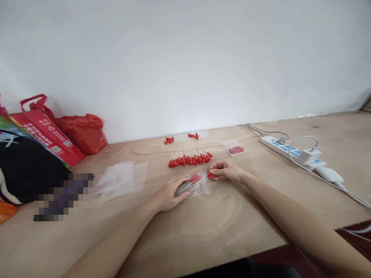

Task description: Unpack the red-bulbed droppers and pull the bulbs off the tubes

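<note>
My left hand (171,193) lies over a clear zip bag (199,190), with fingers and thumb closed around its left part. Inside that bag are clear tubes with red bulb ends, which look like droppers (193,178). At the bag's right-hand mouth, my right hand (224,171) pinches a few red bulb ends of droppers (213,173); the stems are mostly hidden. Just beyond both hands is a row of red-bulbed droppers (189,159), their bulbs toward me and pale stems pointing to the wall.
Flat clear bags (121,179) lie left. A filled bag (235,148) sits back right. Loose red bulbs (169,140) are near the wall. A power strip (274,143) with plugs and cables runs along the right. A red bag (84,133) and black bag (31,166) stand left.
</note>
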{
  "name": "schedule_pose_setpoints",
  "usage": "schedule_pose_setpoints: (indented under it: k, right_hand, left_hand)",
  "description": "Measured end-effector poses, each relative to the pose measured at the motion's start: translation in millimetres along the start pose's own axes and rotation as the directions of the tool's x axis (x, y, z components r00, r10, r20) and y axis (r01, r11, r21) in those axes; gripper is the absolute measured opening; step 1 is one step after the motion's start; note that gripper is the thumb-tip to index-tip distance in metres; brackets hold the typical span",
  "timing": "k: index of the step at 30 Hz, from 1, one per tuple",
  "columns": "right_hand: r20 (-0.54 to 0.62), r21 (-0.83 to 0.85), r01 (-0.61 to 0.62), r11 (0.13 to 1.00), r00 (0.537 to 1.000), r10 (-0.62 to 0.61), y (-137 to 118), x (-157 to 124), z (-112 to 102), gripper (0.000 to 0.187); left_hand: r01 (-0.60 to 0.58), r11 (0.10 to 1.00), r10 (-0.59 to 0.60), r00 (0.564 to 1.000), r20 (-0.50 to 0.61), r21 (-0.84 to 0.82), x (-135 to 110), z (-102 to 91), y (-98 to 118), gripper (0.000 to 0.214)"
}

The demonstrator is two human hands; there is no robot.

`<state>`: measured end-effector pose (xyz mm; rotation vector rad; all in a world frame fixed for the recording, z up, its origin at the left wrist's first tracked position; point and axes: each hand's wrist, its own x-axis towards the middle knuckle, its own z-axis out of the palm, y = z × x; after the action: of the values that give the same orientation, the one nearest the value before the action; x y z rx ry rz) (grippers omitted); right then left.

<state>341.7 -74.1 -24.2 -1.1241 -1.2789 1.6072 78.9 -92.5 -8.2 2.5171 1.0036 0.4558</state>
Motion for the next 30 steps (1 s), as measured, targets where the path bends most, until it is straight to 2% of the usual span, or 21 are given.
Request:
schedule_pose_setpoints:
  k: [3,6,7,8,9,11,12,15,17,20,26,30]
  right_hand:
    - [-0.064,0.007,0.034,0.999,0.997,-0.034,-8.2,-4.0,-26.4,0.025]
    - [-0.214,0.007,0.137,0.991,0.968,-0.133,-18.9,-11.8,-63.8,0.020]
    - [-0.304,0.002,0.176,0.984,0.938,-0.167,-21.0,-13.2,-74.8,0.018]
    - [-0.414,-0.024,0.227,0.974,0.884,-0.217,-21.7,-13.1,-83.4,0.017]
    - [-0.523,-0.063,0.285,0.956,0.807,-0.275,-21.0,-11.5,-89.0,0.017]
    - [-0.626,-0.121,0.333,0.935,0.706,-0.332,-15.7,-3.3,-90.7,0.019]
    - [-0.655,-0.149,0.339,0.929,0.670,-0.350,-11.6,2.6,-87.2,0.021]
    - [-0.711,-0.268,0.301,0.915,0.579,-0.399,1.3,22.3,-66.9,0.023]
    - [-0.719,-0.356,0.259,0.898,0.538,-0.440,7.5,33.0,-52.4,0.025]
    - [-0.682,-0.457,0.223,0.861,0.535,-0.499,12.1,42.1,-36.9,0.024]
    - [-0.443,-0.710,0.155,0.687,0.659,-0.607,14.0,44.4,-26.3,0.026]
    - [-0.427,-0.690,0.144,0.710,0.711,-0.559,15.6,45.3,-26.1,0.031]
  left_hand:
    - [0.004,1.000,-0.004,1.000,0.003,0.007,-0.2,0.2,-0.7,0.041]
    - [0.002,1.000,-0.002,1.000,0.005,0.017,-0.3,0.1,-1.2,0.040]
    - [0.002,1.000,-0.002,1.000,0.006,0.019,-0.2,0.0,-1.1,0.040]
    - [0.004,1.000,-0.004,1.000,0.007,0.019,-0.2,-0.1,-0.9,0.040]
    - [0.007,1.000,-0.007,1.000,0.008,0.020,-0.1,-0.3,-0.7,0.040]
    - [0.011,1.000,-0.012,1.000,0.008,0.020,0.2,-0.5,-0.3,0.040]
    - [0.012,1.000,-0.012,1.000,0.010,0.021,0.3,-0.5,-0.1,0.040]
    - [0.006,1.000,-0.006,1.000,0.008,0.021,0.5,-0.2,-0.3,0.040]
    - [0.006,1.000,-0.006,1.000,0.005,0.018,0.4,-0.1,-0.6,0.040]
    - [0.000,1.000,0.000,1.000,0.009,0.016,0.2,-0.1,-0.6,0.040]
    - [0.007,1.000,-0.007,1.000,0.016,0.019,0.1,-0.2,0.1,0.040]
    - [0.005,1.000,-0.005,1.000,0.004,0.009,0.1,0.1,-0.2,0.040]
